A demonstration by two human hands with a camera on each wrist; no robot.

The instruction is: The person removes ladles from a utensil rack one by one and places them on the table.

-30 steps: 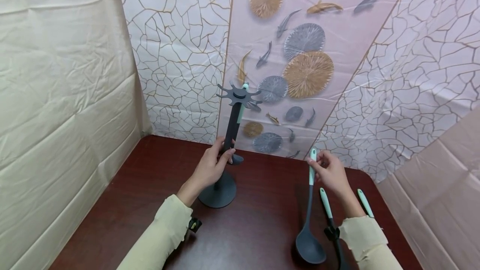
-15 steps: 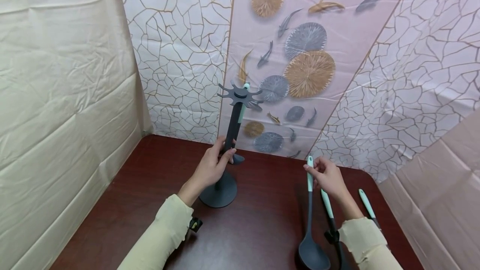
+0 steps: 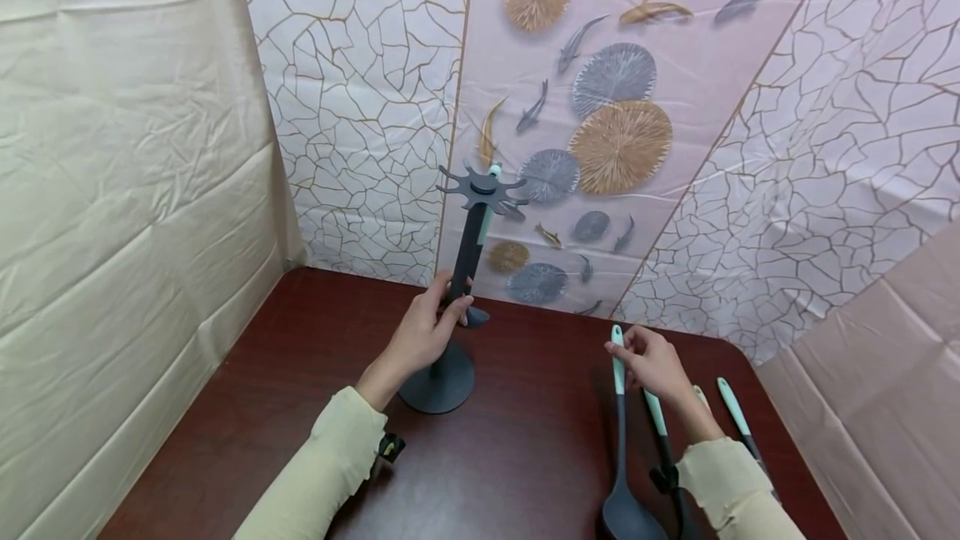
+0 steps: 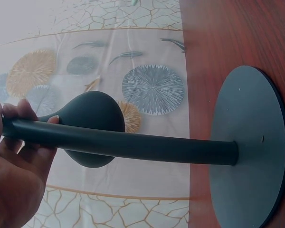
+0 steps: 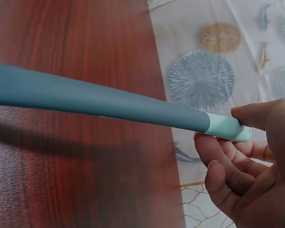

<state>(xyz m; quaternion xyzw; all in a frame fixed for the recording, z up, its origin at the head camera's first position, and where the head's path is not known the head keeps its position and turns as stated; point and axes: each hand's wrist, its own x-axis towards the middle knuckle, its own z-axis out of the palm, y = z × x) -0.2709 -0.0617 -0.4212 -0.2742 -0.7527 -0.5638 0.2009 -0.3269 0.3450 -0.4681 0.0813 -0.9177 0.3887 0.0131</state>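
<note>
My left hand (image 3: 420, 330) grips the post of a dark grey utensil stand (image 3: 437, 386), whose round base rests on the table. The stand's top is a ring of hooks, and a utensil with a mint handle (image 3: 485, 225) hangs behind the post. In the left wrist view that utensil's rounded dark head (image 4: 92, 114) shows behind the post. With thumb and fingers, my right hand (image 3: 654, 365) pinches the mint handle of a dark grey ladle (image 3: 621, 448). The ladle's handle points up and its bowl hangs low, partly cut off by the bottom edge of the head view.
Right of the ladle lie other utensils with mint handles, one (image 3: 655, 412) partly hidden by my right wrist and another (image 3: 733, 407) near the table's right side. The dark red table (image 3: 300, 373) ends against a patterned cloth (image 3: 360, 107) at the back.
My right hand has lowered the ladle toward me and slightly left, so its bowl now runs past the bottom of the view. The left hand and stand stay in place.
</note>
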